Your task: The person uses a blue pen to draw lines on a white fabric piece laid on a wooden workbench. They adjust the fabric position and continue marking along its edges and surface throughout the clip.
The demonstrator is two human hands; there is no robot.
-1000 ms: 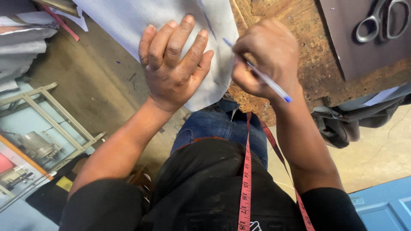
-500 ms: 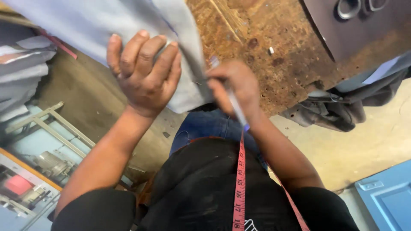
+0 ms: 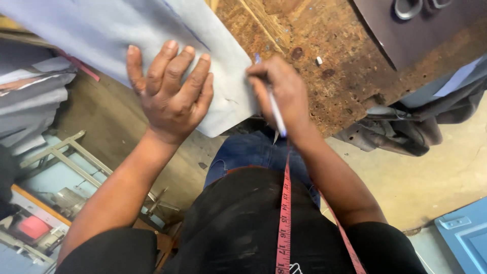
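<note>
A pale grey-blue piece of fabric (image 3: 101,35) lies across a worn, rust-stained wooden worktable (image 3: 324,56), its corner hanging over the near edge. My left hand (image 3: 170,94) rests flat on the fabric with fingers spread, pressing it down. My right hand (image 3: 281,91) grips a blue and white pen (image 3: 276,114) at the fabric's right edge, tip pointing at the cloth. A faint blue drawn line (image 3: 185,25) runs along the fabric above my left hand. A red measuring tape (image 3: 284,213) hangs from my neck over my black shirt.
Scissor handles (image 3: 411,7) lie on a dark board (image 3: 406,35) at the table's far right. Dark cloth (image 3: 401,132) droops off the table's right side. Folded grey fabrics (image 3: 30,101) stack at left, a metal frame (image 3: 61,157) below them, a blue box (image 3: 464,236) on the floor.
The view has shifted so the table sits higher and the scissors near the top edge. My left hand stayed flat on the fabric. My right hand with the pen moved to the fabric's right edge.
</note>
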